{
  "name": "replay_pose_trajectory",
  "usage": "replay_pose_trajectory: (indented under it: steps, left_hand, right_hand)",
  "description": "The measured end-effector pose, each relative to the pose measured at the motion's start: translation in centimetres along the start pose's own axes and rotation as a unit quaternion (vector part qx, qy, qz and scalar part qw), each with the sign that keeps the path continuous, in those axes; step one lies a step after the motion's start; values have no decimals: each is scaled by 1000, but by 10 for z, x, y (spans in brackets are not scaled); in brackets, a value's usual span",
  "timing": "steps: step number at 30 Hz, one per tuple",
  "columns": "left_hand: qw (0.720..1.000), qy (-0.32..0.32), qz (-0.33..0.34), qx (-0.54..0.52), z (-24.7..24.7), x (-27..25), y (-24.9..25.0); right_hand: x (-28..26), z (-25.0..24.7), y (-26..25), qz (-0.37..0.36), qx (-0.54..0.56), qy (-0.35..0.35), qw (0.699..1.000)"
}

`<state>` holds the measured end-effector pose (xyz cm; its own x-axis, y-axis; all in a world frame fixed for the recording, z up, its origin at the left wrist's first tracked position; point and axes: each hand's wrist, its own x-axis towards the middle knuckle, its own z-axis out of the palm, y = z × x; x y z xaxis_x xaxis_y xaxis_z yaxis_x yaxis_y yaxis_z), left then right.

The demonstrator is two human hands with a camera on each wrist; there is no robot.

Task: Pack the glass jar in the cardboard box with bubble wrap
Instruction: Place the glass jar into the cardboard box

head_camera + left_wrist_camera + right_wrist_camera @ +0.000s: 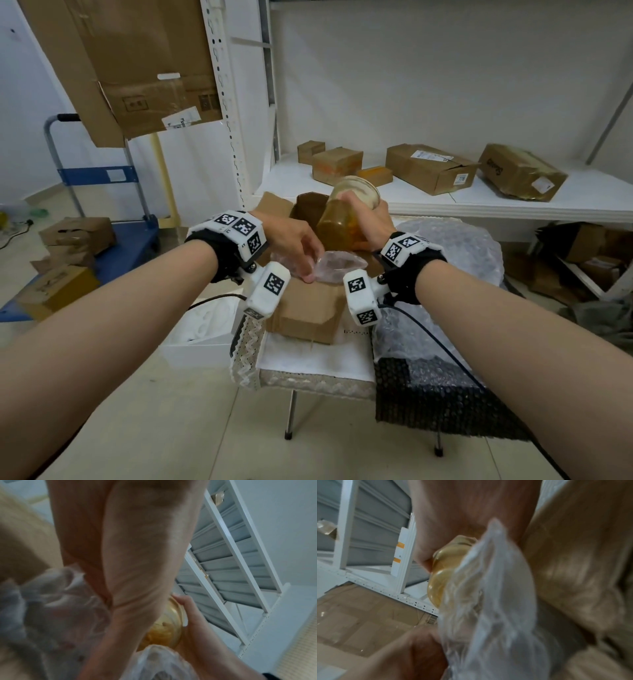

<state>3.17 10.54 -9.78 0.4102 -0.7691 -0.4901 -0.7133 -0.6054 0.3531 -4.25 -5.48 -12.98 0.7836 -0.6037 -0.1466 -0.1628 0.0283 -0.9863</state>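
White shelving backs the small bench where my cardboard box stands open with bubble wrap lining it. My right hand grips the tilted glass jar above the opening, and I should lower it base-first into the hollow. My left hand, fingers curled, pinches the wrap's edge back so nothing bunches underneath.

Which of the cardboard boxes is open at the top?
The cardboard box on the small table under the hands: its flaps stand open, with bubble wrap inside.
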Motion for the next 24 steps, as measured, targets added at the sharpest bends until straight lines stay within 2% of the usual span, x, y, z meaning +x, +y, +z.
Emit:
replay_pose_trajectory:
  steps: [4, 7, 8, 11, 13, 15, 20, 22, 24]
  left_hand:
    - [999, 38, -25, -26, 6, 7, 1]
    - [990, 91, -69, 81, 16, 15, 6]
    - [985, 91, -75, 122, 21, 20, 6]
    - [982, 0, -97, 164, 31, 27, 8]
    - [983, -69, -120, 123, 28, 24, 12]
    - [983, -104, -121, 93, 25, 21, 13]
    - [993, -98, -57, -38, 28, 8, 14]
    - [993, -104, -51, -5, 32, 4, 14]
    - [991, -83, -70, 79, 42, 4, 12]
  right_hand:
    - [0, -2, -1, 5, -12, -35, 999]
    - [1, 1, -2, 9, -7, -55, 998]
    - [2, 2, -2, 11, -1, -60, 998]
    - [1, 7, -3, 3, -15, -76, 997]
    - [-1, 12, -2, -2, -49, -95, 994]
    - [-3, 16, 0, -8, -64, -99, 993]
    - [-4, 14, 6, -22, -40, -73, 996]
    - [-8, 12, 9, -36, -29, -70, 997]
    - [-12, 12, 10, -54, -31, -52, 997]
